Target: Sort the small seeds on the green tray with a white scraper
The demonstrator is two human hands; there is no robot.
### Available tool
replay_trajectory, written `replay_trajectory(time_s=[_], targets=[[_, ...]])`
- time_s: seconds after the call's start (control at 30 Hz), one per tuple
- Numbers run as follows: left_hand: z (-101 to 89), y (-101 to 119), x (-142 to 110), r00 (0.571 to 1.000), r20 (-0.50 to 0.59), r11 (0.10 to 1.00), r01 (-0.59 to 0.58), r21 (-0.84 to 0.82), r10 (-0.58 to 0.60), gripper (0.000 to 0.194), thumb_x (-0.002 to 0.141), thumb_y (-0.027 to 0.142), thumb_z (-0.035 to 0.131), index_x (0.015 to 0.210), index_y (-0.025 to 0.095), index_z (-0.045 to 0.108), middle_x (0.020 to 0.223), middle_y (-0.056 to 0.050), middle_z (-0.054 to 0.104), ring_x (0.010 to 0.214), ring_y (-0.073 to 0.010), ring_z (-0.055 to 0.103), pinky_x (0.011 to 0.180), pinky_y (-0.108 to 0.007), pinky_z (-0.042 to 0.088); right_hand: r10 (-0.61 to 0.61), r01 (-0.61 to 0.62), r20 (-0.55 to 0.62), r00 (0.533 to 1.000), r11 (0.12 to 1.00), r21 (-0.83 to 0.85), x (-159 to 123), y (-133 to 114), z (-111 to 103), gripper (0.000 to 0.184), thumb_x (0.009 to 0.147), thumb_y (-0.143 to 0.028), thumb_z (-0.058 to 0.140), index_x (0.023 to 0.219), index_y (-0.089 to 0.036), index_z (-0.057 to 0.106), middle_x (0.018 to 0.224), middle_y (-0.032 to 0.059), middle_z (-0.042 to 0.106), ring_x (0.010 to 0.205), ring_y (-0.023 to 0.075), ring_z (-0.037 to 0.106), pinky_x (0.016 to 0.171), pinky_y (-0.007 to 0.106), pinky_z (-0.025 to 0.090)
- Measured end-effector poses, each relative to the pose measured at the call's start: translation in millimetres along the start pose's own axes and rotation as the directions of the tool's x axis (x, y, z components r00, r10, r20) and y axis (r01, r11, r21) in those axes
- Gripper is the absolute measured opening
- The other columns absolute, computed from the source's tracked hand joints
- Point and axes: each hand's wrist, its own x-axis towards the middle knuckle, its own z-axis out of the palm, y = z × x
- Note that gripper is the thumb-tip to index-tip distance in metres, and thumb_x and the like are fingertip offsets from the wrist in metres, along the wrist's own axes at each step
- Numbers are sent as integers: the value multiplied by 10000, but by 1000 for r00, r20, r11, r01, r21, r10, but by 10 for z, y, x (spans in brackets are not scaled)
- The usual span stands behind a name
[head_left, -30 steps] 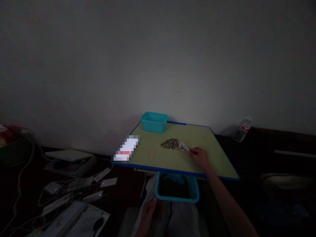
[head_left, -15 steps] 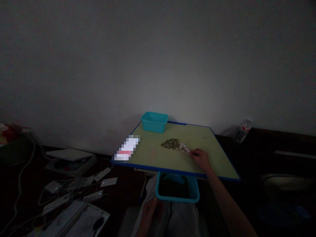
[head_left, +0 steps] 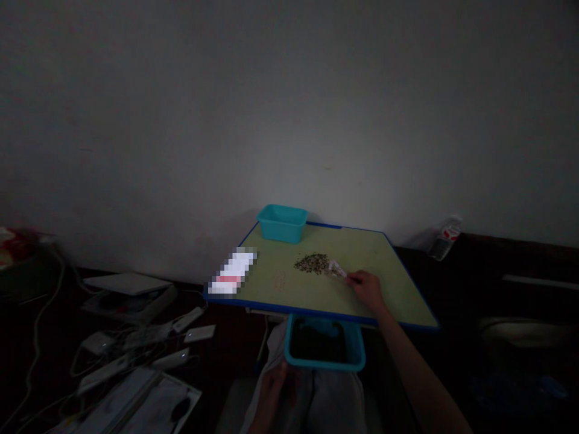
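Observation:
My right hand pinches a small, flat, whitish see-through piece at the right edge of a pile of dark and pale seed-like bits. The pile lies on a pale green tabletop with a blue edge. Left of it is a small patch of pale bits. My left hand is low over my lap, beside the near left corner of a blue bin with dark contents. Its fingers are too dark to make out clearly.
Another blue bin stands at the table's far left corner. A blurred-out phone-like bright screen lies at the left edge. Cables and white adapters cover the floor on the left. A plastic bottle is beyond the table's right side.
The whitish piece in my right hand has shifted slightly and tilted at the pile's edge. My left hand and both bins look the same.

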Motion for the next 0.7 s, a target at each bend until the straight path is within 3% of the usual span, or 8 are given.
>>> replay_trajectory(time_s=[0.7], targets=[[14, 31, -35, 1000, 2, 1000, -7, -9, 7, 641, 809, 742, 559, 601, 159, 724, 506, -47, 642, 446, -155, 535, 439, -267, 386, -27, 26, 27, 999, 1000, 8, 15, -99, 22, 225, 850, -286, 634, 957, -229, 823, 907, 66, 781, 810, 205, 705, 729, 273, 494]])
